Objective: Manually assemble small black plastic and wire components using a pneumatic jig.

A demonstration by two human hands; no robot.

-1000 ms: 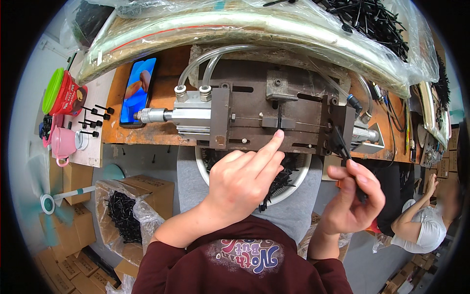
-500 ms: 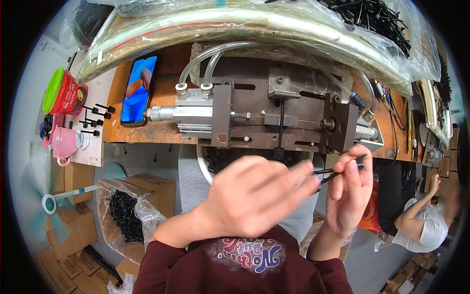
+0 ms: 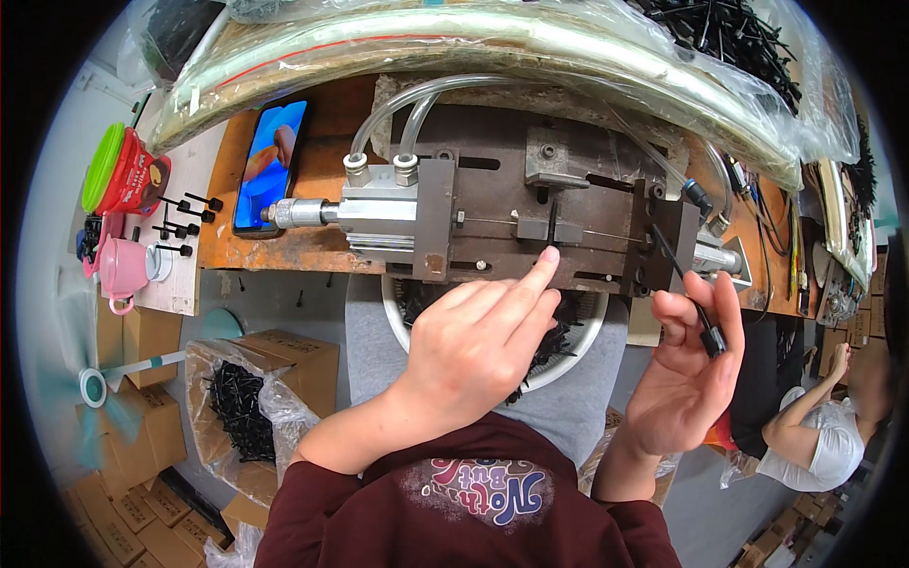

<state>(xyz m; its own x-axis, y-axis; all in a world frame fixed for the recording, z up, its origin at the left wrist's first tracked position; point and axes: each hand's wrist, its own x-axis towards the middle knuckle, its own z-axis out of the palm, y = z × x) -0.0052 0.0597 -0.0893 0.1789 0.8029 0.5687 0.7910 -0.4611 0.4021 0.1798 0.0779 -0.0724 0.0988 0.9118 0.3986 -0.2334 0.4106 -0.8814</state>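
My left hand reaches over the fixture's front edge with its index finger stretched out. That fingertip touches or nearly touches the lower end of a thin black rod, which stands across the small metal block in the middle of the dark metal fixture. The other fingers are loosely bent, and nothing shows in them. To the right, my right hand holds a black plastic rod with a thick knob at its lower end. Its thin tip points up and left, in front of the fixture's right clamp block.
A white basket of black parts sits in my lap. A phone lies left of the left air cylinder. Several black knobbed parts lie near a pink cup. A co-worker sits at the right.
My left hand has moved from beside my right hand up to the fixture's middle. The left cylinder's shaft has shifted left. The rod in my right hand has swung to point up and left.
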